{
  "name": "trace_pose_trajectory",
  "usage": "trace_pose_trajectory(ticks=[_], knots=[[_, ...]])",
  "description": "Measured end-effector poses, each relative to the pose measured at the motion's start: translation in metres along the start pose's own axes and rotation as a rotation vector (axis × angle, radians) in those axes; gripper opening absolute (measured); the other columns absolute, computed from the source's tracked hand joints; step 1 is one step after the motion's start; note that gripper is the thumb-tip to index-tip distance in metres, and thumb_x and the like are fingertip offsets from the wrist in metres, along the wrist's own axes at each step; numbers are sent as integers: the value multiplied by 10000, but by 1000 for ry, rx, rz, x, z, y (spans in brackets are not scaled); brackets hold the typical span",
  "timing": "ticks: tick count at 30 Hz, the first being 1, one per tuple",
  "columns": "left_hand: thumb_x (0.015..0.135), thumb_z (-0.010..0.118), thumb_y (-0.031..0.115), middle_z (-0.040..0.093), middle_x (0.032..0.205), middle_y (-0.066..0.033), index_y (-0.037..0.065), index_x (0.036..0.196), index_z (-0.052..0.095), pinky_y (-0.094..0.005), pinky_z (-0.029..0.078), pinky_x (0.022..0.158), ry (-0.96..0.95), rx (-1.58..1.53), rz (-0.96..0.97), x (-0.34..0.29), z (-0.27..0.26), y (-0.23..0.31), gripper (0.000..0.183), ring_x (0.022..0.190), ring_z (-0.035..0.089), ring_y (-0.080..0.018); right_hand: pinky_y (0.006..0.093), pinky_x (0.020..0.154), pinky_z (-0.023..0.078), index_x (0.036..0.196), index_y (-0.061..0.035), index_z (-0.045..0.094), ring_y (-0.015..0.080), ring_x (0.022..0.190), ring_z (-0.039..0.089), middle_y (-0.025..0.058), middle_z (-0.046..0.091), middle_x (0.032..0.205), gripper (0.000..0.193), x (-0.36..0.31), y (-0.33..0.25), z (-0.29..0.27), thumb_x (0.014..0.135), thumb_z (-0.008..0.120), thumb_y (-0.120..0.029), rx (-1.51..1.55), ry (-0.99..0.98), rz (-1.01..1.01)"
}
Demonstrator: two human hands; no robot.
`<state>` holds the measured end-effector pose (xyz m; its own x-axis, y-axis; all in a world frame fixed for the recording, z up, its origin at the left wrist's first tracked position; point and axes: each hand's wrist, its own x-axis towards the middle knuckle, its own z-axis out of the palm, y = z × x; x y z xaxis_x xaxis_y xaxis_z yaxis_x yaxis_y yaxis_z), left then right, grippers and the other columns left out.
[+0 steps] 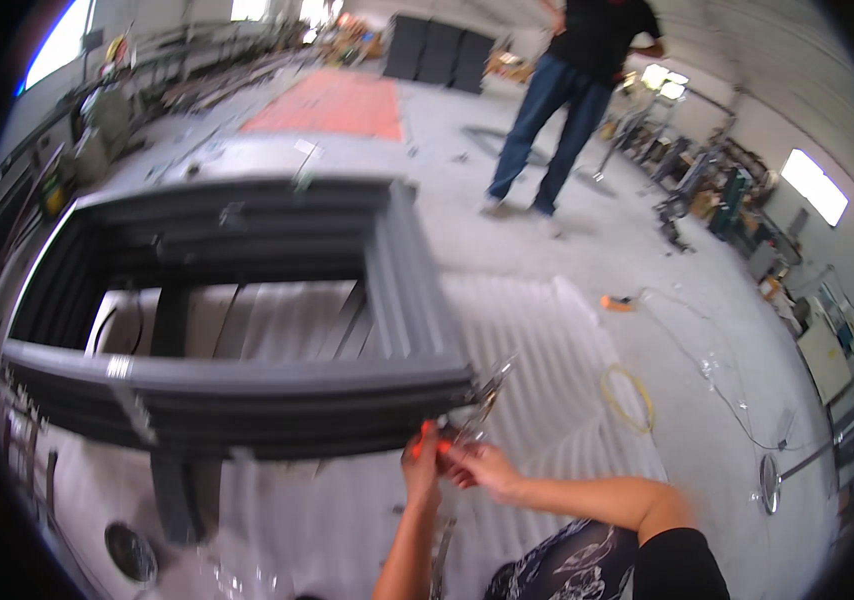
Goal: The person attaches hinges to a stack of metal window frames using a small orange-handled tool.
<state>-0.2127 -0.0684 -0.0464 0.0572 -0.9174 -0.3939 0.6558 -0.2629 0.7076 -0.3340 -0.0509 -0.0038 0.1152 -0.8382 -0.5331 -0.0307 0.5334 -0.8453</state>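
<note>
At the near right corner of the stacked dark frames (247, 376), the left hand (421, 472) and right hand (483, 468) grasp a blurred orange-red item (428, 430); manipulating it seems the current step, next apparently requiring steady, coordinated fingers.

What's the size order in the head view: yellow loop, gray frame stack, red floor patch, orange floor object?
1. Gray frame stack
2. Red floor patch
3. Yellow loop
4. Orange floor object
</note>
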Motion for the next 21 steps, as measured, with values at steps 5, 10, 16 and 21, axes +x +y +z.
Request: trace_pose_trajectory(ticks=[5, 10, 16, 21], knots=[[926, 621, 419, 541, 642, 28, 102, 742, 551, -248, 358, 482, 107, -127, 142, 2, 5, -28, 373, 548, 462, -64, 231, 614, 498, 972, -45, 663, 98, 680, 604, 23, 654, 794, 341, 9, 17, 7, 946, 610, -381, -29, 55, -87], [919, 653, 341, 539, 622, 28, 99, 711, 538, -251, 360, 484, 95, -56, 162, 1, 9, -24, 339, 550, 467, -65, 236, 598, 495, 953, -29, 655, 100, 666, 601, 18, 648, 774, 345, 7, 19, 2, 958, 595, -369, -179, 118, -164], [903, 670, 343, 523, 628, 39, 105, 772, 566, -233, 342, 473, 6, -55, 171, 8, 1, -18, 291, 528, 444, -61, 247, 580, 493, 908, -21, 658, 94, 638, 587, 16, 642, 755, 348, 10, 11, 6, 967, 582, -355, -152, 91, -172], [871, 698, 245, 534, 648, 35, 100, 797, 573, -233, 354, 495, -33, 23, 47, -3, 2, -6, 205, 553, 453, -59, 240, 571, 494, 915, -30, 670, 92, 625, 591, 20, 651, 738, 354, 13, 18, -6, 976, 563, -362, -292, 82, -164]])
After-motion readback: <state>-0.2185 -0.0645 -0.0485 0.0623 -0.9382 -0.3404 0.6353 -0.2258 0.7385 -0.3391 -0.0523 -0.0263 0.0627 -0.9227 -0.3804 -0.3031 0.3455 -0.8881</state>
